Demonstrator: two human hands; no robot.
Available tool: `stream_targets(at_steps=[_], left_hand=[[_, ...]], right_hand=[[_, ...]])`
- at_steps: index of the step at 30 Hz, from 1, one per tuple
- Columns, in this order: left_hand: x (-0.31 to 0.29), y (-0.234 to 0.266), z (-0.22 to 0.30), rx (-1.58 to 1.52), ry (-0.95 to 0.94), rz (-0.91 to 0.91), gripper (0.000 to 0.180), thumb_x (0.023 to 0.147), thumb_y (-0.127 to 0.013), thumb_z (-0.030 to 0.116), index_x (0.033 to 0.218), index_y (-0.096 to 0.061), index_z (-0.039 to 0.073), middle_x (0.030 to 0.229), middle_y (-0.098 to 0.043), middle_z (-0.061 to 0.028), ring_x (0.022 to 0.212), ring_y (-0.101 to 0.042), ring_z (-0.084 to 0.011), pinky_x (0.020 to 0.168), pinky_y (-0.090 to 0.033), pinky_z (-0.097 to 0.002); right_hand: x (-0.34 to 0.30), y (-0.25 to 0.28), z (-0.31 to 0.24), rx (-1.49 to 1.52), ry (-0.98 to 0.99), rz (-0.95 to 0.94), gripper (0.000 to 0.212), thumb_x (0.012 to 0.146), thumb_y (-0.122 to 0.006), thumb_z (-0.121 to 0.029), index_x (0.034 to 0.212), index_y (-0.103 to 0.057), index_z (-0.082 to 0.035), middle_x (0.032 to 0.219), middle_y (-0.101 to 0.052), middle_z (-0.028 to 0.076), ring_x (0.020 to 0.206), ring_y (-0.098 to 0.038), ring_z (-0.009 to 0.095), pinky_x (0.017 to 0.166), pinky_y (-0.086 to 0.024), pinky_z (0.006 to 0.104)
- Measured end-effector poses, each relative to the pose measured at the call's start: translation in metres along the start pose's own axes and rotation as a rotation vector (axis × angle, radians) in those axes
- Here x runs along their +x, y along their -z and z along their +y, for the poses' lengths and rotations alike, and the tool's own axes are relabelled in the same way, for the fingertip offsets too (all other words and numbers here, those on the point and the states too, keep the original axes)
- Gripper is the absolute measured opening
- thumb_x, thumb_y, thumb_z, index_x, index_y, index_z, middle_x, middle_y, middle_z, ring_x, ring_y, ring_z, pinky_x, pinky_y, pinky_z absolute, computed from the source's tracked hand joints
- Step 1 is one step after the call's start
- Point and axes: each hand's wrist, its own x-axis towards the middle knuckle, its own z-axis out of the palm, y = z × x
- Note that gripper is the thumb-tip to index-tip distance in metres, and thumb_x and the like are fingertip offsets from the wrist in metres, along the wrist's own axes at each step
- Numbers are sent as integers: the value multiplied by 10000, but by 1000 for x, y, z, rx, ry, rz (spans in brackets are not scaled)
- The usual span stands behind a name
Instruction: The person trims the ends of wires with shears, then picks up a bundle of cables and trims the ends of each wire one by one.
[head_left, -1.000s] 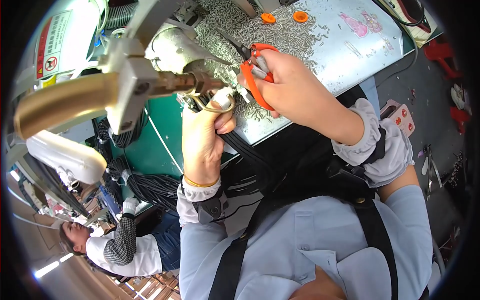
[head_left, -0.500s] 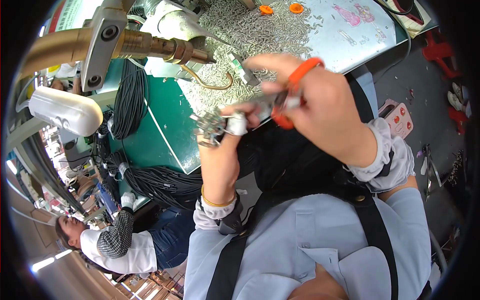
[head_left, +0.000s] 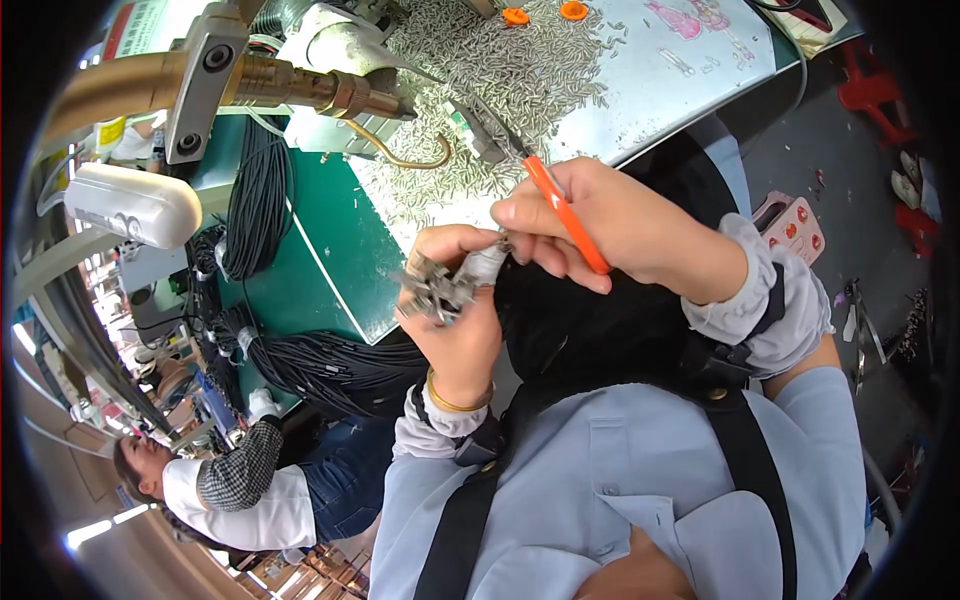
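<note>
My left hand (head_left: 458, 300) is closed around a bunch of small silvery metal parts (head_left: 436, 292), which stick out on its left side. White tape (head_left: 483, 264) wraps one of its digits. My right hand (head_left: 600, 220) holds orange-handled scissors (head_left: 566, 213) across its palm, with the dark metal end pointing up and left toward the table. Its thumb and fingertips meet the left hand's fingertips at a small dark piece I cannot make out. Both hands are over my lap at the table's front edge.
A heap of small metal pins (head_left: 500, 60) covers much of the table, with two orange caps (head_left: 573, 11) at the back. A brass-coloured machine arm (head_left: 300, 85) reaches in from the left. Black cable bundles (head_left: 335, 370) lie on the green mat. A co-worker (head_left: 240, 480) is at left.
My right hand has turned and come down toward my left, swinging the scissors' metal end away to the upper left. My left hand has shifted slightly right, and both hands' fingertips now meet.
</note>
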Motion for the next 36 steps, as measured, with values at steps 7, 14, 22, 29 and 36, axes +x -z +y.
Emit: stream_targets(at_steps=[7, 14, 22, 29, 36], left_hand=[[11, 14, 5, -946, 929, -125, 138, 788, -541, -13, 910, -481, 11, 684, -461, -24, 416, -286, -39, 374, -191, -186], [10, 20, 6, -888, 975, -173, 146, 769, -558, -30, 902, -505, -4, 689, -472, -16, 443, -333, -44, 387, -236, -186], [-4, -4, 15, -166, 308, 29, 172, 732, -581, -63, 895, -543, -20, 772, -545, -30, 599, -462, -50, 474, -320, -167], [-3, 8, 14, -609, 650, 30, 192, 726, -605, -44, 908, -551, -20, 762, -553, -32, 604, -466, -45, 479, -337, -163], [-3, 9, 16, -593, 603, 69, 184, 727, -602, -47, 902, -559, -11, 772, -548, -37, 587, -458, -42, 459, -317, -162]], right_hand=[[2, 4, 11, -721, 663, 169, 71, 735, -600, -160, 785, -593, -110, 558, -446, 11, 404, -420, 108, 361, -313, 225], [-1, 12, -4, -1036, 903, 165, 117, 691, -628, -140, 790, -571, -113, 535, -407, -29, 403, -419, 127, 378, -339, 258], [-10, -8, 14, -678, 587, 178, 108, 727, -581, -44, 823, -531, -47, 577, -491, 20, 496, -536, 132, 441, -417, 245], [-14, -19, 4, 445, -63, 97, 105, 763, -591, -48, 779, -505, 11, 581, -516, 98, 505, -566, 168, 472, -446, 235], [-23, -4, -2, -580, 71, -60, 310, 772, -649, -234, 622, -472, -29, 507, -495, 9, 437, -523, 113, 413, -395, 247]])
